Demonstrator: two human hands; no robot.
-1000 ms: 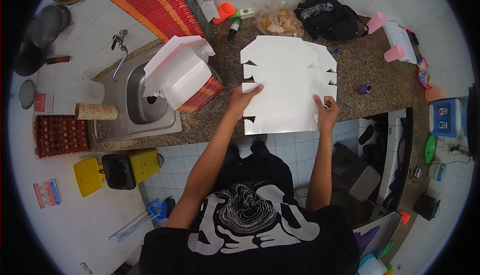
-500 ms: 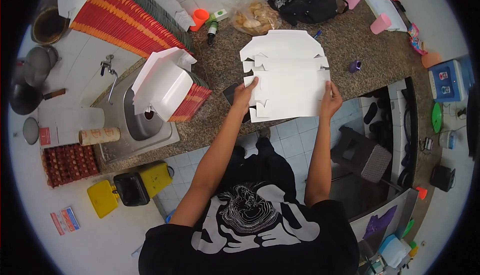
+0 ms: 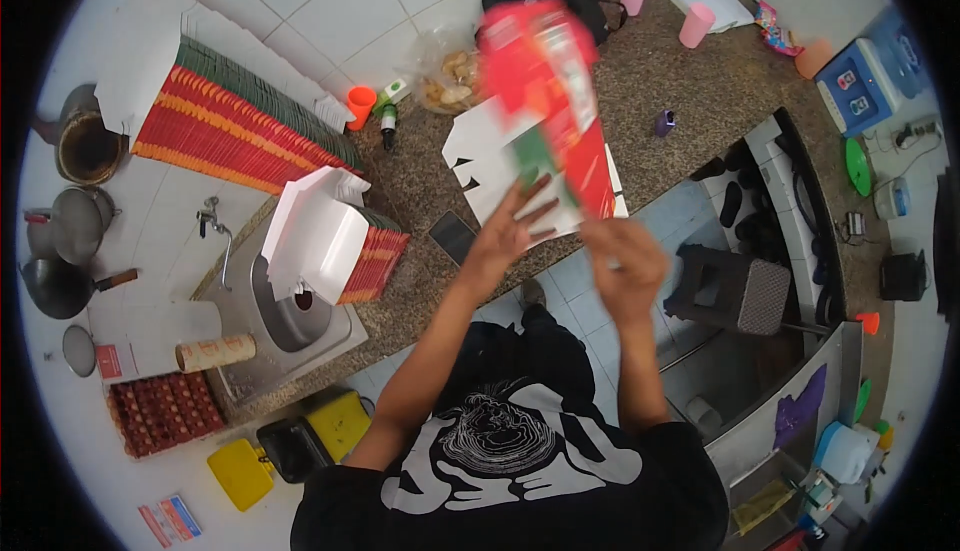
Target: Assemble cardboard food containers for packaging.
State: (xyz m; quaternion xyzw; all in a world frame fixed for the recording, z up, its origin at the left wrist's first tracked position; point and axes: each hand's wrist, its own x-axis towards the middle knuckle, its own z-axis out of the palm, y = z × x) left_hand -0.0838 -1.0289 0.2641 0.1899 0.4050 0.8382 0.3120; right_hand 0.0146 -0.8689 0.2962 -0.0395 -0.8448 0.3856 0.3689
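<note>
Red-and-green cardboard (image 3: 550,71) has swung up ahead of my hands, its near end pinched in my right hand (image 3: 627,266), my left hand (image 3: 503,239) spread wide by white cardboard (image 3: 485,163) lying flat, its sides not yet folded up.

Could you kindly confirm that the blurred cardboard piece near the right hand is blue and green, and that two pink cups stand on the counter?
Not quite: the head view shows that the blurred cardboard piece near the right hand is mainly red and green, not blue and green. Two pink cups do stand on the counter.
</note>
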